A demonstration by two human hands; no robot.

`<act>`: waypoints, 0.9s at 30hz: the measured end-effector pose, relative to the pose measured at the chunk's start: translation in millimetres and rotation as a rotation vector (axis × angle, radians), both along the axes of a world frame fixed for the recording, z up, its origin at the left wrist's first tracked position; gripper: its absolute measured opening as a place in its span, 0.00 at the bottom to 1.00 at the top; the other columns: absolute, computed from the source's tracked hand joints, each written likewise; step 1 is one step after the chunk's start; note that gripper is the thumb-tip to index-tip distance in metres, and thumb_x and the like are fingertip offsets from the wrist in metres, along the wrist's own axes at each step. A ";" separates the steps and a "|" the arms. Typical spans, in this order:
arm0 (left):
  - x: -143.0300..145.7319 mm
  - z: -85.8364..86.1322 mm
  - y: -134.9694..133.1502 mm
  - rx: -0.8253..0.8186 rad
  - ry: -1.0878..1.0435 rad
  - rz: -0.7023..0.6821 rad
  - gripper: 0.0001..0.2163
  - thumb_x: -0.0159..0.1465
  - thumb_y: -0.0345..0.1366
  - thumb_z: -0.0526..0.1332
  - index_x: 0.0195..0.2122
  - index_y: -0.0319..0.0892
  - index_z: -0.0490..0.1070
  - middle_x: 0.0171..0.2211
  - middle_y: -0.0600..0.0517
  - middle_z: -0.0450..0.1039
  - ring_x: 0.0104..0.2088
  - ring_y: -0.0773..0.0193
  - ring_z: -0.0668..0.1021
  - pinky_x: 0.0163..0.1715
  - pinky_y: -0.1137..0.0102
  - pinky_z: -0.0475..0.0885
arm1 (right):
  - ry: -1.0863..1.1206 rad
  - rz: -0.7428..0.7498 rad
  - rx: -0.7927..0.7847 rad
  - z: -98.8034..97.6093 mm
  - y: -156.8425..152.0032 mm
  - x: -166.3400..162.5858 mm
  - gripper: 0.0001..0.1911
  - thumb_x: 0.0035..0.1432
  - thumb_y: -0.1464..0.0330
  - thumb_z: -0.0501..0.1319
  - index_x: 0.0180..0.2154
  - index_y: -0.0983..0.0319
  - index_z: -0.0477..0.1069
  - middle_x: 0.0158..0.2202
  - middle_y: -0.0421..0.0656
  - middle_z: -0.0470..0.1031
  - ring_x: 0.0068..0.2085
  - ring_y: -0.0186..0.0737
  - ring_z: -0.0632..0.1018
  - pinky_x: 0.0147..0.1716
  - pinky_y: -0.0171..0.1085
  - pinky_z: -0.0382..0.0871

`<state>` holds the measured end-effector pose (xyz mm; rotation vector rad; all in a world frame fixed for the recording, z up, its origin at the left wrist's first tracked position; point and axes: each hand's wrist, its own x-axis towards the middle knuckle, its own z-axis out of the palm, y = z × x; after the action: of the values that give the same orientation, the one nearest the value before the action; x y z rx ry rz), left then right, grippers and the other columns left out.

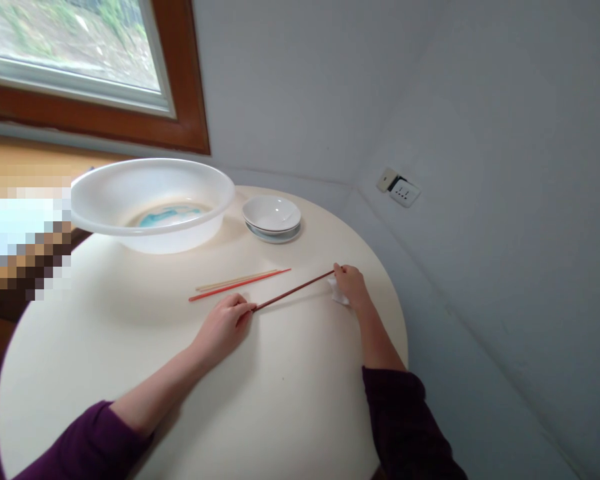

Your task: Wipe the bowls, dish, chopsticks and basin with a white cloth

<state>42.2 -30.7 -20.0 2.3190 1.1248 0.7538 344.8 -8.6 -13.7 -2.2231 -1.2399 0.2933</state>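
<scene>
A long dark reddish-brown chopstick [296, 290] stretches between my two hands over the round table. My left hand [226, 320] pinches its near left end between thumb and fingers. At the far right end, my right hand [351, 283] has its fingers closed on the tip. A crumpled white tissue [337, 293] shows beneath that hand; whether the hand grips it too is unclear. Just beyond my left hand lie a red chopstick [230, 287] and pale wooden chopsticks [225, 281], side by side on the tabletop.
On the round cream table [280, 413], a large translucent white basin [175, 240] stands at the back left, with something blue in its bottom. Right of it sit stacked white dishes [273, 212]. Walls with a socket [405, 193] and a wood-framed window [187, 80] enclose the corner.
</scene>
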 end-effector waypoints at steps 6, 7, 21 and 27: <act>5.3 -0.4 1.0 0.034 0.042 0.038 0.12 0.60 0.32 0.51 0.34 0.42 0.75 0.32 0.47 0.72 0.32 0.62 0.74 0.33 0.70 0.68 | -0.175 -0.006 -0.136 6.3 -2.9 -8.7 0.21 0.61 0.65 0.47 0.33 0.70 0.75 0.37 0.59 0.76 0.39 0.46 0.76 0.37 0.35 0.61; 5.5 -0.9 1.2 0.043 0.047 0.041 0.12 0.60 0.32 0.51 0.33 0.42 0.75 0.32 0.47 0.72 0.32 0.62 0.74 0.33 0.70 0.68 | -0.195 -0.007 -0.157 7.0 -3.1 -9.8 0.21 0.61 0.65 0.47 0.34 0.71 0.75 0.38 0.60 0.76 0.40 0.47 0.76 0.38 0.36 0.61; 12.1 -4.1 6.0 0.059 0.093 0.050 0.12 0.59 0.31 0.50 0.34 0.40 0.73 0.33 0.46 0.72 0.35 0.59 0.74 0.35 0.68 0.68 | -0.336 0.002 -0.313 12.4 -9.7 -14.9 0.17 0.59 0.67 0.51 0.39 0.73 0.73 0.39 0.61 0.76 0.41 0.47 0.76 0.37 0.36 0.62; 11.5 -0.9 6.1 -0.005 0.104 0.049 0.12 0.60 0.33 0.49 0.36 0.40 0.73 0.34 0.46 0.72 0.33 0.60 0.74 0.34 0.68 0.68 | -0.385 0.028 -0.232 21.6 -13.9 -25.4 0.16 0.60 0.68 0.49 0.34 0.69 0.74 0.35 0.57 0.77 0.36 0.43 0.76 0.32 0.35 0.59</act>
<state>53.7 -24.6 -20.9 2.3580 1.2314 0.6539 319.4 -22.5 8.0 -2.5472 -1.5005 0.0161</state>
